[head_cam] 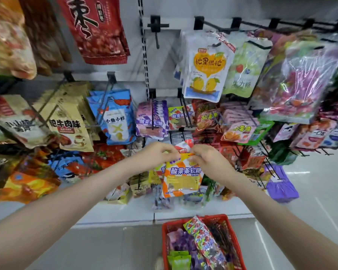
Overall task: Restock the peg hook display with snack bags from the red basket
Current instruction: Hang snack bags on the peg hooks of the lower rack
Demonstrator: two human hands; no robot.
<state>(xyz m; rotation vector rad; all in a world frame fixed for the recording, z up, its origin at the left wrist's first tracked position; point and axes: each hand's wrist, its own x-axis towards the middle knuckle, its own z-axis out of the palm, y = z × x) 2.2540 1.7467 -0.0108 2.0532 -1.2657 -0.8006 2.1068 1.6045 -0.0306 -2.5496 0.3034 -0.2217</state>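
An orange-and-white snack bag (pixel 181 178) with a yellow window hangs from both my hands in front of the lower rows of the peg hook display. My left hand (pixel 158 153) pinches its top edge on the left. My right hand (pixel 207 158) pinches the same edge on the right. On the floor below stands the red basket (pixel 165 248), holding purple, green and multicoloured snack bags (pixel 203 236). A bare black peg hook (pixel 157 34) sticks out at the upper middle of the white back panel.
Full hooks surround my hands: blue shrimp-snack bags (pixel 115 117), purple candy bags (pixel 152 119), a yellow mango bag (pixel 207 69), beige beef-flavour bags (pixel 66 123). A white base shelf (pixel 137 213) runs under the display. Grey tiled floor (pixel 109 248) lies left of the basket.
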